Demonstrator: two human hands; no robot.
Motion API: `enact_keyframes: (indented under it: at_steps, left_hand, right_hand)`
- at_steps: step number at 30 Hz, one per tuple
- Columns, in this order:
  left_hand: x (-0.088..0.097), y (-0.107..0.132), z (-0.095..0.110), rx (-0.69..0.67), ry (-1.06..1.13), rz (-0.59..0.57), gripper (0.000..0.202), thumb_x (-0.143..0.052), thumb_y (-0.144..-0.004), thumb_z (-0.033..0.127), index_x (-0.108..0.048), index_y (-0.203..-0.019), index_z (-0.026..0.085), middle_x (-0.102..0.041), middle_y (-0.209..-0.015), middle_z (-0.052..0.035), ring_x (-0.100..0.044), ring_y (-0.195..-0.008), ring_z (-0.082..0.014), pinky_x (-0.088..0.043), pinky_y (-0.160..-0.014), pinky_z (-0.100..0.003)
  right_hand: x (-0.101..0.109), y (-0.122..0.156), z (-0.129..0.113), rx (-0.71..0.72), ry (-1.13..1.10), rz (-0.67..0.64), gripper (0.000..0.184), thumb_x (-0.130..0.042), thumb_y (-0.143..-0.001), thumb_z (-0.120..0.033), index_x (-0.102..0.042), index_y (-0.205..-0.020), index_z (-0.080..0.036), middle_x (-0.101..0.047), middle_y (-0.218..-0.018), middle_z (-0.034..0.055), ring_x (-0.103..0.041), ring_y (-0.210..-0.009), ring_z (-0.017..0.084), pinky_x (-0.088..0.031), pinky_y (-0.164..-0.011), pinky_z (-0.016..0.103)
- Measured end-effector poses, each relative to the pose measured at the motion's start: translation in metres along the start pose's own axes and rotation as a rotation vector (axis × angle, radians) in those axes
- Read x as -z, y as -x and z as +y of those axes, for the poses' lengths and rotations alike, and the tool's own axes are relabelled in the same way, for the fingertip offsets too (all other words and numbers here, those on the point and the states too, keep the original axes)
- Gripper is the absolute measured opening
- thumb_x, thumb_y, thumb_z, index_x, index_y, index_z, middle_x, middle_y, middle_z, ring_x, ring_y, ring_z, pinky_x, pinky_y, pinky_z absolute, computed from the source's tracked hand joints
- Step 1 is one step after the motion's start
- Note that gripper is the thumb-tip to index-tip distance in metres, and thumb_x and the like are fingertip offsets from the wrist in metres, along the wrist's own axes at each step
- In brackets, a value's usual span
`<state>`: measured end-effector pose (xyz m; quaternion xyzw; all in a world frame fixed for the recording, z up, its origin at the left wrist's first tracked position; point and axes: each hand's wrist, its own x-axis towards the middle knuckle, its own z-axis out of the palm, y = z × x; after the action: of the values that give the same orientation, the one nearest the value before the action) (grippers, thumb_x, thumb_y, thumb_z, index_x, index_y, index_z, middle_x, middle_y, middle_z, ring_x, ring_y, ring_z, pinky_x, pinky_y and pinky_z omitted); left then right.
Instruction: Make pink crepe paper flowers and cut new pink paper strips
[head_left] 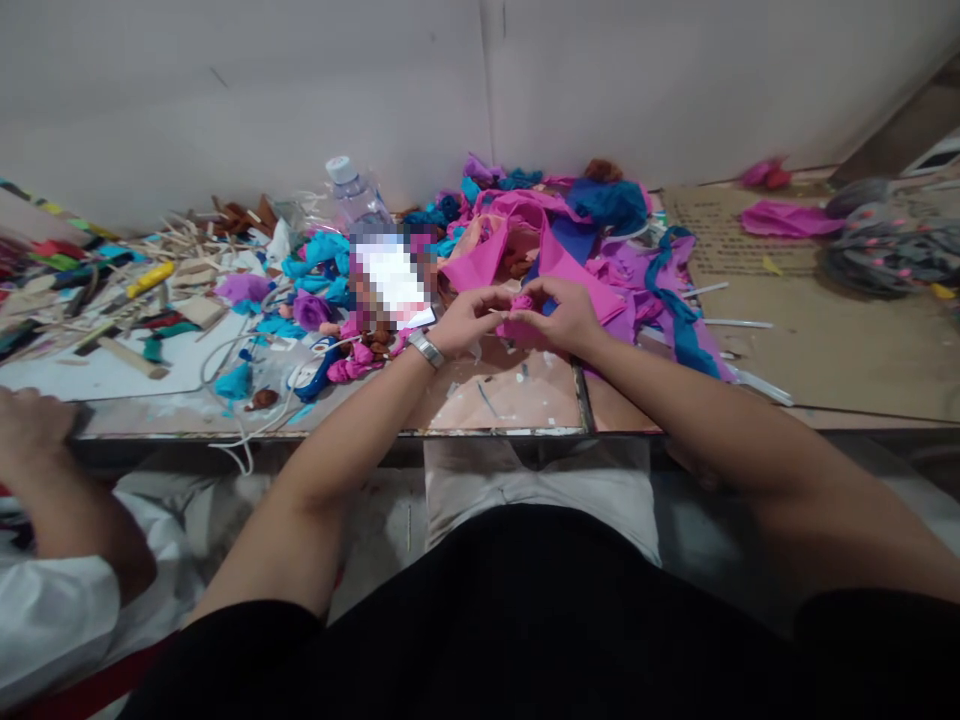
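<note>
Over the front part of the table, a small bunched pink crepe paper flower is held between both hands. My left hand pinches it from the left, fingertips closed near its base. From the right, my right hand has thumb and fingers closed on it. Some pink paper hangs below the fingers. Just beyond lie large sheets of pink crepe paper. A phone with a bright, blurred-out screen is close to my left hand.
Crumpled blue, purple and pink paper pieces surround a plastic bottle. Wood scraps and a yellow-handled tool lie at left, near a co-worker's hand. A white cable hangs over the edge. Cardboard covers the right side.
</note>
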<state>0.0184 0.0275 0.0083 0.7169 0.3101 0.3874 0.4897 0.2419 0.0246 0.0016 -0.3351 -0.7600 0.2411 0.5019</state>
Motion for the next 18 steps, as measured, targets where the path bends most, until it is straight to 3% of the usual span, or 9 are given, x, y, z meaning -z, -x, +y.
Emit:
enact_keyframes:
  at_steps: [3,9,15,18]
  left_hand:
    - [-0.002,0.003,0.004,-0.013,-0.049,-0.062,0.055,-0.085,-0.087,0.055,-0.077,-0.122,0.014,-0.079,-0.118,-0.0116,-0.074,-0.101,-0.0209,-0.058,-0.089,-0.031]
    - [-0.004,0.003,0.001,-0.009,-0.102,-0.069,0.058,-0.077,-0.091,0.066,-0.077,-0.111,0.012,-0.078,-0.101,-0.0085,-0.068,-0.086,-0.0166,-0.053,-0.079,-0.026]
    - [0.002,-0.001,-0.007,-0.006,-0.057,-0.036,0.061,-0.077,-0.089,0.071,-0.078,-0.111,0.014,-0.078,-0.103,-0.0074,-0.069,-0.094,-0.0187,-0.054,-0.092,-0.031]
    - [0.004,-0.003,-0.013,0.024,-0.011,-0.025,0.06,-0.075,-0.089,0.071,-0.078,-0.114,0.016,-0.078,-0.105,-0.007,-0.069,-0.097,-0.0198,-0.055,-0.095,-0.033]
  right_hand:
    - [0.001,-0.001,-0.002,-0.018,0.012,0.037,0.052,-0.084,-0.082,-0.068,-0.076,-0.094,-0.019,-0.077,-0.087,0.0051,-0.064,-0.076,0.02,-0.051,-0.072,0.033]
    - [0.0,-0.001,-0.003,-0.03,0.01,0.022,0.057,-0.085,-0.079,-0.074,-0.075,-0.09,-0.019,-0.074,-0.079,0.0029,-0.061,-0.071,0.018,-0.048,-0.067,0.031]
    - [0.001,0.0,0.0,0.067,0.041,-0.058,0.057,-0.081,-0.086,-0.068,-0.08,-0.116,-0.019,-0.08,-0.094,0.005,-0.067,-0.079,0.02,-0.053,-0.073,0.033]
    - [0.002,0.0,0.001,0.114,0.07,-0.084,0.056,-0.078,-0.089,-0.068,-0.081,-0.118,-0.02,-0.082,-0.097,0.0064,-0.069,-0.082,0.022,-0.054,-0.076,0.034]
